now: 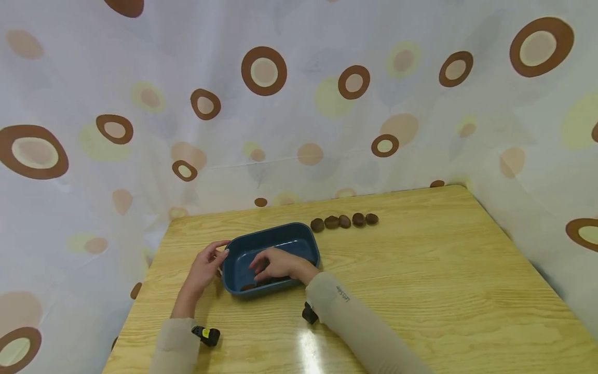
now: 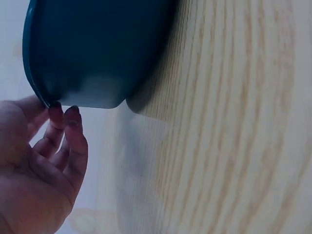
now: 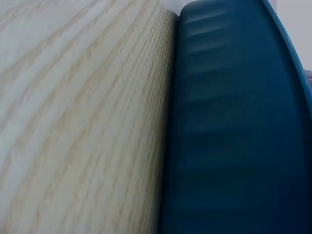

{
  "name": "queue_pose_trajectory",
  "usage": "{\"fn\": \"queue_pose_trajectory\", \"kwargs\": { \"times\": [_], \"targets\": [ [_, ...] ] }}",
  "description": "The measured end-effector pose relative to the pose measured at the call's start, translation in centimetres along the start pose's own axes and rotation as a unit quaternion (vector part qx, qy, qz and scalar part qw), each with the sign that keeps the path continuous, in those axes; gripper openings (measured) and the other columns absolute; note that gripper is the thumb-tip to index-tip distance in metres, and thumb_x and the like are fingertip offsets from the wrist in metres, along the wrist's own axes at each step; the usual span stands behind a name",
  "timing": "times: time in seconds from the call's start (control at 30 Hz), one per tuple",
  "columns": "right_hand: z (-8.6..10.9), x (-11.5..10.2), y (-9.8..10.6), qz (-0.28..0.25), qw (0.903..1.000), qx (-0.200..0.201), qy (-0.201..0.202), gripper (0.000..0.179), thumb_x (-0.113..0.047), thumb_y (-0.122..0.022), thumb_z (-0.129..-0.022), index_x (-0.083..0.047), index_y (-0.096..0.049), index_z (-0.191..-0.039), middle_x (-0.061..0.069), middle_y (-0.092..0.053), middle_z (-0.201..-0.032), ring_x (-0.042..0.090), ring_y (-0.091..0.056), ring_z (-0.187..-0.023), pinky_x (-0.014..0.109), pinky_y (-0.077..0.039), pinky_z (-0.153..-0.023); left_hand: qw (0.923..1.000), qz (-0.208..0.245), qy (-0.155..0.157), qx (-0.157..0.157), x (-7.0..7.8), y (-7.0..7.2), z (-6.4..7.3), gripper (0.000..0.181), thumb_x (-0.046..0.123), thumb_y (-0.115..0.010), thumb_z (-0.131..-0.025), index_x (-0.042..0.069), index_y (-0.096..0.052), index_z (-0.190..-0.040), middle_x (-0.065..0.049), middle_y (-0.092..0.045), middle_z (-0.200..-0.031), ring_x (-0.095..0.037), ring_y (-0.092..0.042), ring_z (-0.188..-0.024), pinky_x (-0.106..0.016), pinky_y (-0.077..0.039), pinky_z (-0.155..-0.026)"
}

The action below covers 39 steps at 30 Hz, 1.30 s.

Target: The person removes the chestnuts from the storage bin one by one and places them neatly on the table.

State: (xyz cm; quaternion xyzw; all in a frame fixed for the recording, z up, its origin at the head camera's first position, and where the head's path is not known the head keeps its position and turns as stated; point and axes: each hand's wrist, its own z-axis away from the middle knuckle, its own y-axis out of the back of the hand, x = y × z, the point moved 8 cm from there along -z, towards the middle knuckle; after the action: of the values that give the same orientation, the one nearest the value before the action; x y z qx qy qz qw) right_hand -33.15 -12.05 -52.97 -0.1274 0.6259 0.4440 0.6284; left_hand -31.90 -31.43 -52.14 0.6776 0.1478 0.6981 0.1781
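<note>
A dark blue rectangular tub (image 1: pixel 271 293) with rounded corners rests on the wooden table. At its left end my left hand (image 1: pixel 205 267) holds the rim; in the left wrist view the fingertips (image 2: pixel 73 117) meet the wall's edge. Over the near wall reaches my right hand (image 1: pixel 275 262), lowered inside the tub with bent fingers and the thumb apart from them. A brown chestnut (image 1: pixel 248 286) lies by the near wall inside, and darker shapes beneath the right hand are partly hidden. The right wrist view shows only the tub's ribbed outer wall (image 3: pixel 229 122), not the hand.
Several chestnuts (image 1: pixel 344 221) lie in a row behind the tub's right corner. The wooden table (image 1: pixel 444 270) stretches to the right. A white curtain (image 1: pixel 299 119) with brown and yellow spots hangs behind and on both sides.
</note>
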Motion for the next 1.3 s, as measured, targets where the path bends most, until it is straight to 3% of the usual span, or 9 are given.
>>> {"fn": "queue_pose_trajectory", "kwargs": {
  "times": [0.13,0.3,0.53,0.8,1.07,1.3],
  "targets": [
    [0.0,0.0,-0.1,0.009,0.9999,-0.013,0.003,0.029,-0.007,-0.08,-0.091,-0.007,-0.075,-0.119,0.006,-0.074,-0.111,0.014,-0.067,-0.101,0.03,-0.054,-0.088,0.9994,0.003,0.02,-0.028,-0.2,-0.4,0.3,0.051,0.031,-0.056,-0.109,0.013,-0.047,-0.155,-0.016,-0.062,-0.109,-0.014,-0.062,-0.077,-0.031,-0.056,-0.066],
    [-0.1,-0.2,-1.0,0.035,0.9978,-0.055,0.011,0.031,-0.015,-0.075,-0.096,-0.01,-0.072,-0.127,0.002,-0.074,-0.116,0.011,-0.067,-0.106,0.027,-0.053,-0.092,0.9979,0.018,0.037,-0.051,-1.1,-0.6,0.5,0.054,0.034,-0.055,-0.109,0.018,-0.042,-0.159,-0.016,-0.059,-0.113,-0.014,-0.062,-0.085,-0.031,-0.055,-0.071],
    [-0.3,-0.8,-2.2,0.075,0.9914,-0.103,0.029,0.032,-0.015,-0.071,-0.1,-0.008,-0.07,-0.131,-0.001,-0.074,-0.113,0.005,-0.067,-0.102,0.021,-0.052,-0.089,0.9973,0.039,0.039,-0.049,-1.5,-0.7,0.6,0.055,0.037,-0.055,-0.108,0.02,-0.042,-0.159,-0.012,-0.057,-0.11,-0.016,-0.062,-0.082,-0.032,-0.055,-0.073],
    [-0.6,-1.1,-2.6,0.127,0.9819,-0.13,0.053,0.025,-0.015,-0.068,-0.101,-0.013,-0.075,-0.125,-0.002,-0.075,-0.112,-0.001,-0.064,-0.095,0.017,-0.049,-0.089,0.9967,0.056,0.045,-0.037,-1.7,-0.9,0.9,0.053,0.036,-0.054,-0.109,0.021,-0.043,-0.159,-0.005,-0.056,-0.105,-0.015,-0.059,-0.08,-0.03,-0.052,-0.072],
    [-0.9,-0.8,-3.3,0.124,0.9815,-0.139,0.045,0.026,-0.02,-0.066,-0.102,-0.012,-0.072,-0.126,-0.001,-0.073,-0.118,0.0,-0.064,-0.099,0.018,-0.049,-0.091,0.9968,0.05,0.052,-0.034,-2.2,-1.0,0.8,0.054,0.038,-0.053,-0.109,0.024,-0.041,-0.16,-0.006,-0.056,-0.109,-0.014,-0.058,-0.082,-0.03,-0.051,-0.072],
    [-0.9,-1.3,-3.3,0.106,0.9807,-0.151,0.064,0.022,-0.022,-0.065,-0.103,-0.012,-0.074,-0.121,-0.002,-0.074,-0.118,-0.003,-0.064,-0.1,0.017,-0.049,-0.093,0.9963,0.055,0.058,-0.033,-2.4,-1.0,0.7,0.054,0.041,-0.053,-0.109,0.026,-0.041,-0.16,-0.006,-0.055,-0.111,-0.016,-0.059,-0.084,-0.03,-0.052,-0.073]
  ]
}}
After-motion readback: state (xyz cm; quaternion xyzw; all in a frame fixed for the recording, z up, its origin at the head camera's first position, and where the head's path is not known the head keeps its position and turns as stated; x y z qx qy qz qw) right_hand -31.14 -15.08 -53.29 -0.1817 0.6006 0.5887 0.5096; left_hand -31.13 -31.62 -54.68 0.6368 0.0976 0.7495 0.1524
